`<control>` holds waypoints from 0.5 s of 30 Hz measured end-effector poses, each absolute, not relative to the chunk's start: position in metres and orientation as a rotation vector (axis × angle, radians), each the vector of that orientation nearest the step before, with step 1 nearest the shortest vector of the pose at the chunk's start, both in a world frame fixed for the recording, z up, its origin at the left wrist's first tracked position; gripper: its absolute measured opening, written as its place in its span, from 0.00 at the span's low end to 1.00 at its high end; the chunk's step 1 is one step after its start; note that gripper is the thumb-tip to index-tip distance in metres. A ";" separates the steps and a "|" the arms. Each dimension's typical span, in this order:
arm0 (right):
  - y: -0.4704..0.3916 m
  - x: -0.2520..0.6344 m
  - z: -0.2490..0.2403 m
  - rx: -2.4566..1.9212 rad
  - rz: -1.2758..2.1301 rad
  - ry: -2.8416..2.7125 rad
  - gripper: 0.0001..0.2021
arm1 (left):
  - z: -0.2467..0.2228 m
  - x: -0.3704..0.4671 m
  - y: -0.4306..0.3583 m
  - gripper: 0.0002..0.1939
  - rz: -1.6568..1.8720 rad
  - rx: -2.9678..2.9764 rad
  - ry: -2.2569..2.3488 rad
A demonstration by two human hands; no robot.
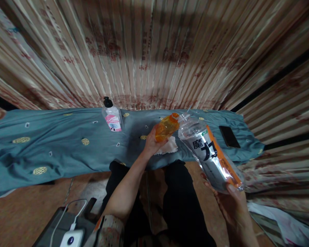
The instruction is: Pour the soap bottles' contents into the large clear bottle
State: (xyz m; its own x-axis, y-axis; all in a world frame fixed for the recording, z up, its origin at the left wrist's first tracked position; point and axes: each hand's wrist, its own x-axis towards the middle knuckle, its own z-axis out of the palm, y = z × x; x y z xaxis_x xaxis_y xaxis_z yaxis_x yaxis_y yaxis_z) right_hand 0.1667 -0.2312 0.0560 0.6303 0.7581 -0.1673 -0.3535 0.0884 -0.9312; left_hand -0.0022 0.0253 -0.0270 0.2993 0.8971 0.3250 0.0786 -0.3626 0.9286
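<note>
My left hand is wrapped round a small orange see-through bottle, whose mouth tilts up to the right. In my right hand is a large clear plastic bottle with a silver and orange label. It is held near its base and tilted, its neck pointing up and left. The two bottle mouths meet or nearly meet; I cannot tell whether they touch. Under the orange bottle lies a crumpled white tissue. How much liquid either bottle holds is hard to make out.
A pump bottle with a pink label and black top stands on the teal cloth-covered table. A black phone lies at the right. Patterned curtains hang behind. A white device with a cable sits at lower left.
</note>
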 end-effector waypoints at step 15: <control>-0.229 0.161 0.067 -1.313 0.829 -0.473 0.32 | -0.027 -0.001 0.026 0.40 1.161 1.645 0.914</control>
